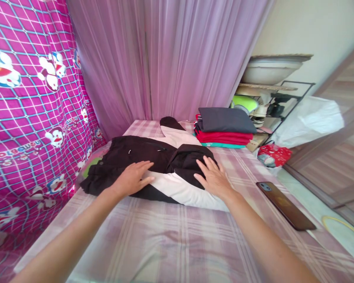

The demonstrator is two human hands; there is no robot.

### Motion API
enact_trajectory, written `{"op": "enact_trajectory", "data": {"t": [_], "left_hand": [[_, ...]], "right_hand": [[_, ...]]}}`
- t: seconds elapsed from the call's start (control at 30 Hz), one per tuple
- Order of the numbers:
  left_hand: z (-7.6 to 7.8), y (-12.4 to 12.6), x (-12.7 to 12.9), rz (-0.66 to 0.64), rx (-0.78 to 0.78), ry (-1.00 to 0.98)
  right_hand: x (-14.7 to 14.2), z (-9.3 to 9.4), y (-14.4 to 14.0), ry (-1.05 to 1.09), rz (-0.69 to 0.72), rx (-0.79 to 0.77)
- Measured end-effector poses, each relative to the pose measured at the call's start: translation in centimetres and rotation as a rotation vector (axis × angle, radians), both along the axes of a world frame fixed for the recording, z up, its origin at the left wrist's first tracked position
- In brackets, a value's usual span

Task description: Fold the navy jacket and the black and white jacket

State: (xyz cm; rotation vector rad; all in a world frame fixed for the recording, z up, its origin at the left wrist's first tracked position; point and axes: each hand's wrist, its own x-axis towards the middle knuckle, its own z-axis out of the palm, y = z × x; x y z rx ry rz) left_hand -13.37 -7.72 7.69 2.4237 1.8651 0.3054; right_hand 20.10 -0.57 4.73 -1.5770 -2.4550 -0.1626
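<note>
On the bed (153, 239), both hands flat on a black-and-white garment (153, 173).

From left to right, I see the cartoon-print cloth (32, 110) hanging along the bed's left side, then my left hand (132, 179) lying palm down on the garment's dark left part, fingers (146, 165) spread and straight, gripping nothing; I judge this flat press pins the fabric so that it stays smooth. The garment lies across the middle of the checked bed cover, its white panel showing between the hands. My right hand (214, 177) rests the same way on the dark bunched part to the right, fingers extended, nothing grasped. Beyond it a stack of folded clothes (224, 127) sits near the curtain (171, 59), apart from the garment. A phone (286, 204) lies at the bed's right edge, well apart from both hands.
</note>
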Motion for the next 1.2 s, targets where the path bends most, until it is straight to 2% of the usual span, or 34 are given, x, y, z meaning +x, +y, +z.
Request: {"op": "enact_trajectory", "data": {"t": [0.1, 0.2, 0.37, 0.47, 0.6, 0.7, 0.8, 0.87, 0.93, 1.07, 1.2], "left_hand": [[-1.3, 0.7, 3.8, -0.154, 0.044, -0.012], [-2.8, 1.6, 5.9, -0.224, 0.068, -0.002], [-5.2, 2.1, 6.4, -0.205, -0.044, 0.002], [-6.1, 1.7, 6.4, -0.181, -0.072, 0.021], [-6.4, 1.3, 6.5, -0.172, -0.062, 0.029], [-6.6, 1.3, 6.5, -0.177, -0.035, 0.013], [-6.6, 1.3, 6.4, -0.164, -0.015, 0.001], [-6.3, 1.2, 6.5, -0.147, -0.001, 0.011], [-5.8, 0.9, 6.5, -0.126, 0.008, 0.037], [-5.1, -0.1, 6.5, -0.081, 0.036, 0.097], [-5.5, -0.9, 6.3, -0.057, 0.063, 0.108]], "right_hand": [[-1.2, -1.4, 0.0, -0.107, -0.016, -0.08], [-1.3, -1.8, 0.1, -0.126, -0.017, -0.083], [-1.3, -1.7, -0.1, -0.12, -0.017, -0.082], [-1.4, -1.7, -0.2, -0.107, -0.016, -0.075], [-0.4, -0.6, 1.2, 0.028, -0.022, -0.015], [1.4, 0.9, 3.6, 0.116, -0.222, 0.004], [3.1, 1.7, 5.9, 0.134, -0.404, -0.182], [4.0, 1.6, 6.9, 0.18, -0.387, -0.31], [4.6, 1.3, 7.4, 0.275, -0.337, -0.347], [5.0, 1.6, 8.3, 0.504, -0.323, -0.258], [5.1, 4.4, 10.2, 0.656, -0.352, -0.068]]}}
